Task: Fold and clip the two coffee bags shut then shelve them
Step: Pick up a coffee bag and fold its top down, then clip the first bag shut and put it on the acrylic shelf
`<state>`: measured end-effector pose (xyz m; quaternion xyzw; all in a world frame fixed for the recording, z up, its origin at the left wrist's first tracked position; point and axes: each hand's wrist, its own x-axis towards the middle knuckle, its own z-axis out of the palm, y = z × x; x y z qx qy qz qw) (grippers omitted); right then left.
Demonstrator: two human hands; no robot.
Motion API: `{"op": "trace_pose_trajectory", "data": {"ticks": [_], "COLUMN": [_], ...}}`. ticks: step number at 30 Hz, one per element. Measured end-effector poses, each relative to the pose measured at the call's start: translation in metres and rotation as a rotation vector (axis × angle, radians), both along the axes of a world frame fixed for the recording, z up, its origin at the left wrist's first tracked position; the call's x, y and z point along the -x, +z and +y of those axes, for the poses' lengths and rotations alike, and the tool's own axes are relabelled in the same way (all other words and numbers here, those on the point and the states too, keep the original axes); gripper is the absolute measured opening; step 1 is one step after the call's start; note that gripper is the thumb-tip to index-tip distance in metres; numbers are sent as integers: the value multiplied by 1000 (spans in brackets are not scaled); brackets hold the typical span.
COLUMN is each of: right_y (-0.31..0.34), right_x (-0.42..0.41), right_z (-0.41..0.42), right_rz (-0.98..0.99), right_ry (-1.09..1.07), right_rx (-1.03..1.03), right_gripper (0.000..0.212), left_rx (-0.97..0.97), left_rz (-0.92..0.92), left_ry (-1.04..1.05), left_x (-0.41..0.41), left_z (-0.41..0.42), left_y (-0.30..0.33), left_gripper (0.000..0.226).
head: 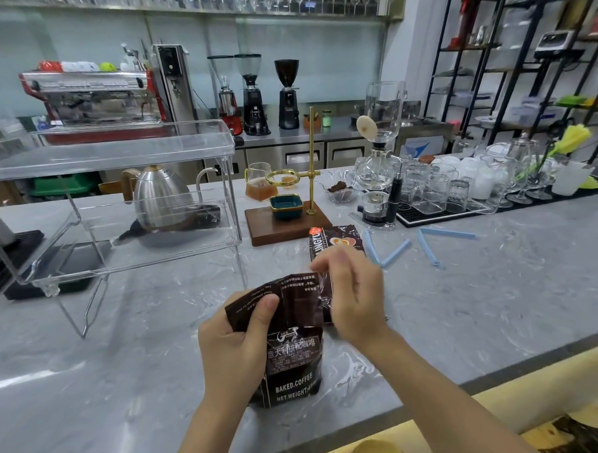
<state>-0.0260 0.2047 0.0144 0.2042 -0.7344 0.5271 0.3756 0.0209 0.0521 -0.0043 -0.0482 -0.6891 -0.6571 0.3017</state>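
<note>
Both hands' grip closed on near coffee bag [288, 329] on worktop [465, 304]: left hand [237, 338] pinching folded top, right hand [355, 299] alongside.

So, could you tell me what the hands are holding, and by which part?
Both grip the near coffee bag by its folded-over top: left hand at the left corner, right hand at the right.
</note>
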Motion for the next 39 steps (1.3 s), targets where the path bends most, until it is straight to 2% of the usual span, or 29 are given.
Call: {"op": "trace_pose_trajectory", "data": {"ticks": [3, 5, 10, 13, 16, 18, 20, 22, 32, 39], "right_y": [6, 2, -39, -59, -70, -76, -85, -99, -100, -97], "right_x": [9, 22, 78, 100, 113, 119, 121, 120, 109, 107], "right_z": [27, 48, 98, 115, 124, 127, 128, 129, 127, 125], "right_rz": [30, -19, -393, -540, -528, -560, -693, -794, -613, -627], "right_ry": [-80, -168, -394, -435, -490, -540, -597, -645, -687, -720], "right_rx": [80, 100, 45, -96, -281, -433, -604, -734, -766, -700], "right_gripper": [34, 29, 11, 14, 18, 28, 42, 46, 30, 25], "left_rx": [-5, 5, 13, 6, -8, -20, -25, -27, -41, -37], "left_rz": [-12, -14, -22, -37, -48, -59, -68, -71, -75, -84], "left_ry": [-22, -18, -2, 5, 0, 3, 6, 3, -4, 2], "left_x": [-1, -2, -2, -2, -3, -3, -3, -3, -5, -6], "left_z": [0, 0, -1, -1, -2, -1, -2, -3, -2, -3], "left_y": [0, 1, 1, 0, 0, 0, 0, -1, 0, -3], "left_gripper": [12, 13, 12, 7, 9, 10, 7, 6, 7, 4]}}
